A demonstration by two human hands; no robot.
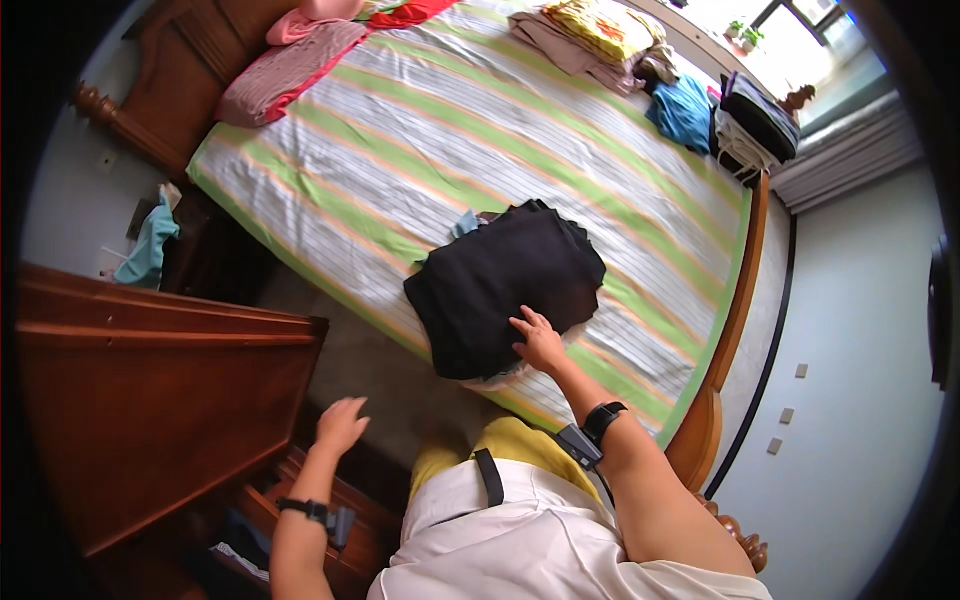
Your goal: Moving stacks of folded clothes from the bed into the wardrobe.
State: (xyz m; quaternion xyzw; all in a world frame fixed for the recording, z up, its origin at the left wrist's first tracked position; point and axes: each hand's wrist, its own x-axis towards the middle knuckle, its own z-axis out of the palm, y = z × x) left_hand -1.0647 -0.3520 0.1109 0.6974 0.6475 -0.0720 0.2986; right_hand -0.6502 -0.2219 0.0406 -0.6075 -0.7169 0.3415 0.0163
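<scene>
A folded stack of dark clothes (502, 285) lies near the bed's front edge, with a black garment on top. Small light-blue and pale bits of cloth show from beneath it. My right hand (538, 339) is at the stack's near right side, fingers apart, over the black fabric; whether it presses down I cannot tell. To the left of the bed, my left hand (341, 426) hangs in the air with nothing in it. It is nearest to a brown wooden door panel (165, 390) and the open wooden compartment below, where dark clothes (232, 562) lie.
The bed has a striped sheet (360, 180). Pillows (292, 75) lie by the headboard (187, 67). A folded yellow-and-pink pile (600, 37), a blue cloth (682, 112) and a bag (757, 124) sit along the far side. A wooden footboard (739, 300) bounds the right side.
</scene>
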